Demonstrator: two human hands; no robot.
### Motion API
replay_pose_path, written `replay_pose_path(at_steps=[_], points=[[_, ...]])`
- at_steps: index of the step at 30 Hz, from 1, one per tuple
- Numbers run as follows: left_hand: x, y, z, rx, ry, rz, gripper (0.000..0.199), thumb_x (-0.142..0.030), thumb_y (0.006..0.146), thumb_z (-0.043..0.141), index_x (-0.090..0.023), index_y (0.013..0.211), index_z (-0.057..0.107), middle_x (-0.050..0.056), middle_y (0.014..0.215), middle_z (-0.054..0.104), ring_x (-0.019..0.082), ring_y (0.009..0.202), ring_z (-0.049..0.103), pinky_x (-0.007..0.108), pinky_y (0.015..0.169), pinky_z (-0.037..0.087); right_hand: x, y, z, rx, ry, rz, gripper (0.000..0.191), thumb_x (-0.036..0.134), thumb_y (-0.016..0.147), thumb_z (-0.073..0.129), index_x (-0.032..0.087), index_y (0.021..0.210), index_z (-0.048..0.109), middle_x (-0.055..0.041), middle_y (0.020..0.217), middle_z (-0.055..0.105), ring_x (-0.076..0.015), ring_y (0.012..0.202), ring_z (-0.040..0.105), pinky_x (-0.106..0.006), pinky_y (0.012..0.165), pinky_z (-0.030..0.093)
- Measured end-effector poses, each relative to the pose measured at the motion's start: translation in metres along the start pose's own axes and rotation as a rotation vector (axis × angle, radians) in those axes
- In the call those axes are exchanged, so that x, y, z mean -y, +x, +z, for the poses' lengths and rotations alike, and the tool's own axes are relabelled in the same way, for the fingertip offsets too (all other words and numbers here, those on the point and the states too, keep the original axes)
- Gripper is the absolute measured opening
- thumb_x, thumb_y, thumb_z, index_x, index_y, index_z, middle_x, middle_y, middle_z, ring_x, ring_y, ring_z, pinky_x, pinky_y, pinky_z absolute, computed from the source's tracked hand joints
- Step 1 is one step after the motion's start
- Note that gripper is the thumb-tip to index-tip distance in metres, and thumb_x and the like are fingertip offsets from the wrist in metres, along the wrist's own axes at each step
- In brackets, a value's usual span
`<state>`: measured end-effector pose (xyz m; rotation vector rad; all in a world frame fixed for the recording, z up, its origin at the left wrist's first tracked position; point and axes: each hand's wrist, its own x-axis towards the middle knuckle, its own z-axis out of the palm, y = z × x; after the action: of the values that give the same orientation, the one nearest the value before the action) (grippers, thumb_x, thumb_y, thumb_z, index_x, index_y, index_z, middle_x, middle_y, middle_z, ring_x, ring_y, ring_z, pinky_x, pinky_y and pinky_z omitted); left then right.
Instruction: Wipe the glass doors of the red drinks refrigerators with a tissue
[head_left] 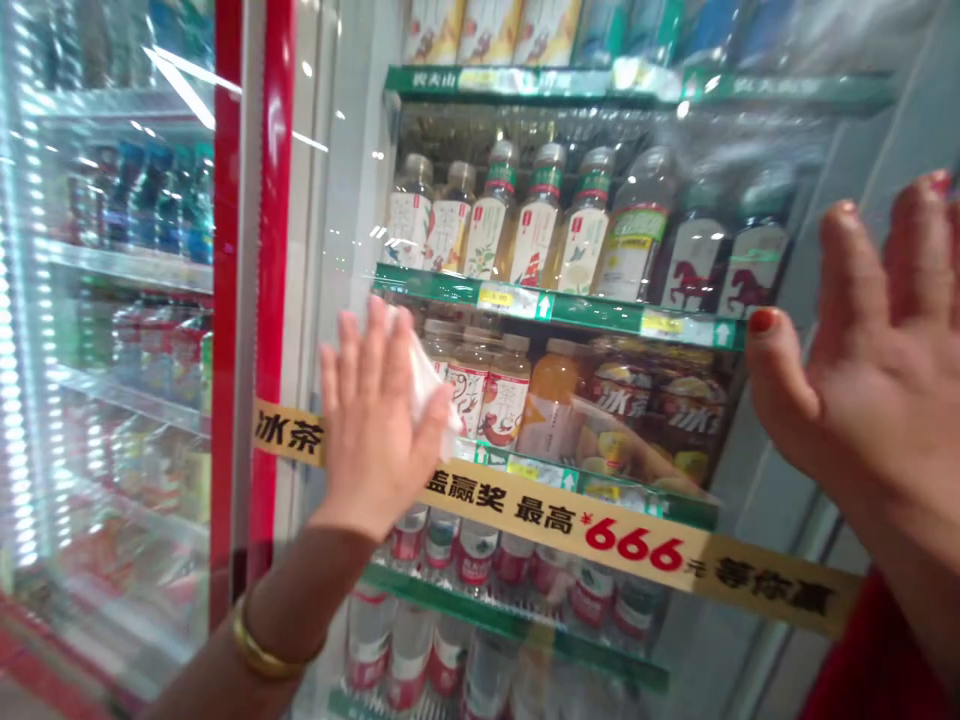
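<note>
the right hand is raised at the door's right edge, its fingers straight and spread, thumb well out; whether it touches the glass can't be told. the left hand has its fingers stretched and slightly apart, palm towards the door, over a white cloth that shows between forefinger and thumb, near the door's left edge. a yellow strip slants across the door, partly behind the left hand. behind the glass, bottles stand on green-edged shelves.
</note>
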<state>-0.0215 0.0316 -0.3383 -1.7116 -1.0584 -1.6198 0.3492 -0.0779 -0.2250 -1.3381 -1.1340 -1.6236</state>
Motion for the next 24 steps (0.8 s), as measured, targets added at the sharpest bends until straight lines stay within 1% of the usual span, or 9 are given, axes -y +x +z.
replay_pose_path(at_steps=[4,7,10,13,15,17,20,22,24], points=[[-0.043,-0.053,0.008,0.092,0.032,0.299,0.092,-0.07,0.105,0.05,-0.033,0.179,0.01,0.0,0.187,0.018,0.03,0.175,0.006,0.061,0.144,0.0,0.009,-0.002,-0.021,0.067,0.114,-0.056,0.076,0.057,0.109,0.038,0.022,0.176,0.029,-0.0135,0.188,0.018,-0.0383,0.174,0.017,-0.076,0.135,0.019],[-0.013,-0.066,0.002,0.132,0.025,0.435,0.093,-0.08,0.1,0.05,-0.041,0.177,0.017,-0.003,0.183,0.031,0.026,0.176,0.006,0.058,0.143,-0.01,0.023,-0.03,-0.033,0.08,0.127,-0.138,0.075,0.05,0.107,0.052,0.029,0.176,0.031,-0.0125,0.187,0.022,-0.0404,0.173,0.018,-0.081,0.133,0.015],[0.019,-0.03,-0.003,0.072,0.021,0.1,0.085,-0.07,0.107,0.044,-0.036,0.179,0.013,0.005,0.187,0.019,0.033,0.175,0.002,0.068,0.141,-0.003,0.047,-0.072,-0.041,0.118,0.184,-0.237,0.086,0.056,0.102,0.063,0.036,0.177,0.026,-0.0094,0.189,0.014,-0.0472,0.172,0.015,-0.086,0.131,0.009],[-0.01,0.007,0.003,0.023,-0.026,-0.047,0.087,-0.067,0.108,0.043,-0.03,0.18,0.009,0.009,0.188,0.009,0.039,0.175,-0.001,0.071,0.14,0.002,0.068,-0.107,-0.046,0.153,0.226,-0.22,0.095,0.058,0.1,0.068,0.036,0.179,0.019,-0.0109,0.189,0.009,-0.0509,0.172,0.014,-0.087,0.131,0.005],[-0.05,0.005,0.011,0.079,-0.038,0.143,0.091,-0.067,0.106,0.05,-0.031,0.18,0.01,0.006,0.188,0.011,0.036,0.175,0.0,0.067,0.142,0.001,0.074,-0.12,-0.048,0.17,0.243,-0.19,0.097,0.06,0.101,0.066,0.032,0.179,0.016,-0.014,0.188,0.013,-0.05,0.172,0.012,-0.087,0.131,0.002],[-0.075,-0.017,0.015,0.186,-0.043,0.472,0.094,-0.07,0.102,0.056,-0.036,0.179,0.014,0.0,0.187,0.02,0.031,0.176,0.003,0.061,0.143,-0.002,0.073,-0.13,-0.049,0.188,0.266,-0.187,0.095,0.06,0.102,0.063,0.029,0.179,0.017,-0.0151,0.187,0.016,-0.0463,0.174,0.008,-0.084,0.132,0.001],[-0.058,-0.044,0.011,0.34,-0.056,0.806,0.087,-0.074,0.098,0.061,-0.047,0.174,0.026,-0.007,0.182,0.032,0.025,0.175,0.01,0.053,0.144,-0.004,0.063,-0.153,-0.052,0.223,0.286,-0.195,0.089,0.056,0.105,0.06,0.027,0.179,0.02,-0.0155,0.187,0.019,-0.0397,0.175,0.007,-0.079,0.135,0.003],[-0.031,-0.035,0.005,0.333,-0.045,0.628,0.076,-0.068,0.103,0.056,-0.048,0.173,0.032,-0.005,0.183,0.031,0.028,0.175,0.009,0.058,0.143,-0.003,0.056,-0.175,-0.053,0.233,0.292,-0.191,0.088,0.052,0.106,0.06,0.024,0.179,0.02,-0.0177,0.187,0.018,-0.0391,0.175,0.007,-0.078,0.136,0.006],[-0.025,-0.01,0.005,0.208,-0.052,0.236,0.074,-0.061,0.109,0.043,-0.036,0.177,0.026,0.005,0.187,0.019,0.036,0.175,0.003,0.07,0.14,-0.001,0.053,-0.195,-0.053,0.228,0.287,-0.174,0.088,0.048,0.105,0.061,0.021,0.179,0.02,-0.0199,0.187,0.015,-0.0407,0.175,0.006,-0.079,0.135,0.009]])
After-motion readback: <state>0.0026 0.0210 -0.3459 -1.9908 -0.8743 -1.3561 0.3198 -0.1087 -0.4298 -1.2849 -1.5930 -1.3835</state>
